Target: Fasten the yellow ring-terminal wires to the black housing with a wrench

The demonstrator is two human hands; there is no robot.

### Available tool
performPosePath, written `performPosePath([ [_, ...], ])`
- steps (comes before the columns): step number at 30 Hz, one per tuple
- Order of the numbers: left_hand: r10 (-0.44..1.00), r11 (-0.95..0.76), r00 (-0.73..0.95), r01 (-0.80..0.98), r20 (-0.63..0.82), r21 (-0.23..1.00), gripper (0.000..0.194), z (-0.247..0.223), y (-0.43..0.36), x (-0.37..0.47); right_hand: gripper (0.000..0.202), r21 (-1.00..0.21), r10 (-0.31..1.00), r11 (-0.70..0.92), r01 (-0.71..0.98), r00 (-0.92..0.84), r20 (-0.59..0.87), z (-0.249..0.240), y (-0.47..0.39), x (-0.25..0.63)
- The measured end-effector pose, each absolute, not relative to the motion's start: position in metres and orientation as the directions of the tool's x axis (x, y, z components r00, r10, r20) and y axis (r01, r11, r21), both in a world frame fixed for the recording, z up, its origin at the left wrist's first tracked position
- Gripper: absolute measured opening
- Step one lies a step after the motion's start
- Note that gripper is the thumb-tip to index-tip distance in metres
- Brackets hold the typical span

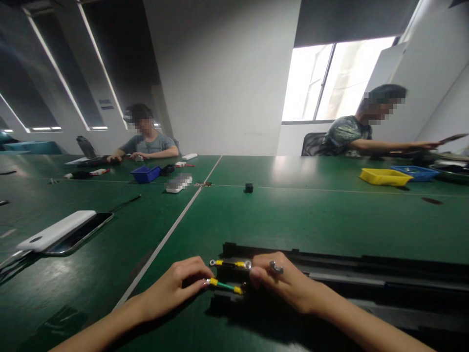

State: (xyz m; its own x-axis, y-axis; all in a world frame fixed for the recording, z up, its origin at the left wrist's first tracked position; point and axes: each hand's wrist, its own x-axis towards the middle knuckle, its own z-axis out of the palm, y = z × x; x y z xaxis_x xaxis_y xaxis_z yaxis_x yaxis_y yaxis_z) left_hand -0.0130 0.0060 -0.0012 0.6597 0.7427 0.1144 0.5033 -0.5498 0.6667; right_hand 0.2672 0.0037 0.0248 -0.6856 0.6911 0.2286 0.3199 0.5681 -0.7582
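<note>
While the phone (82, 237) lies between eight and nine o'clock on the tabletop (293, 215), my left hand (185, 281) at seven pinches the left end of the green wire (226, 285). That wire spans six, nearer me than the black wire (230, 264). I should steady its end without tugging the other. My right hand (284, 283), at five, curls round a metal piece (276, 267); the rail (344, 281) runs toward four.

The left hand (185, 278) pinches; the right hand (282, 281) is curled.
</note>
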Motion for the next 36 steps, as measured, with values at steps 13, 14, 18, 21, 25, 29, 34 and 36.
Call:
performPosePath([
  [13, 0.746, -0.551, 0.655, 0.509, 0.117, 0.662, 0.014, -0.0018, 0.0045, -0.0138, 0.054, -0.757, 0.685, 0.576, 0.309, -0.688, 0.240, 0.0234, 0.0041, 0.2677],
  [14, 0.747, -0.547, 0.655, 0.508, 0.114, 0.666, 0.014, -0.0018, 0.0042, -0.0137, 0.055, -0.758, 0.685, 0.577, 0.305, -0.687, 0.244, 0.0244, 0.0038, 0.2676],
  [18, 0.746, -0.543, 0.656, 0.499, 0.115, 0.675, 0.015, -0.0016, 0.0045, -0.0142, 0.056, -0.762, 0.677, 0.574, 0.300, -0.697, 0.236, 0.0290, 0.0019, 0.2670],
  [21, 0.743, -0.551, 0.659, 0.498, 0.121, 0.669, 0.015, -0.0019, 0.0048, -0.0147, 0.056, -0.761, 0.681, 0.570, 0.311, -0.697, 0.225, 0.0292, 0.0014, 0.2671],
  [25, 0.740, -0.559, 0.662, 0.505, 0.121, 0.657, 0.015, -0.0014, 0.0039, -0.0142, 0.054, -0.754, 0.683, 0.588, 0.292, -0.679, 0.270, 0.0253, 0.0021, 0.2685],
  [29, 0.740, -0.556, 0.662, 0.503, 0.118, 0.662, 0.015, -0.0008, 0.0031, -0.0142, 0.055, -0.733, 0.699, 0.602, 0.315, -0.652, 0.294, 0.0231, 0.0026, 0.2686],
  [34, 0.735, -0.566, 0.666, 0.502, 0.125, 0.654, 0.015, -0.0028, 0.0047, -0.0155, 0.054, -0.728, 0.693, 0.598, 0.335, -0.673, 0.260, 0.0224, 0.0038, 0.2675],
  [36, 0.733, -0.566, 0.668, 0.495, 0.128, 0.659, 0.015, -0.0033, 0.0051, -0.0157, 0.055, -0.732, 0.698, 0.591, 0.340, -0.670, 0.252, 0.0223, 0.0041, 0.2671],
])
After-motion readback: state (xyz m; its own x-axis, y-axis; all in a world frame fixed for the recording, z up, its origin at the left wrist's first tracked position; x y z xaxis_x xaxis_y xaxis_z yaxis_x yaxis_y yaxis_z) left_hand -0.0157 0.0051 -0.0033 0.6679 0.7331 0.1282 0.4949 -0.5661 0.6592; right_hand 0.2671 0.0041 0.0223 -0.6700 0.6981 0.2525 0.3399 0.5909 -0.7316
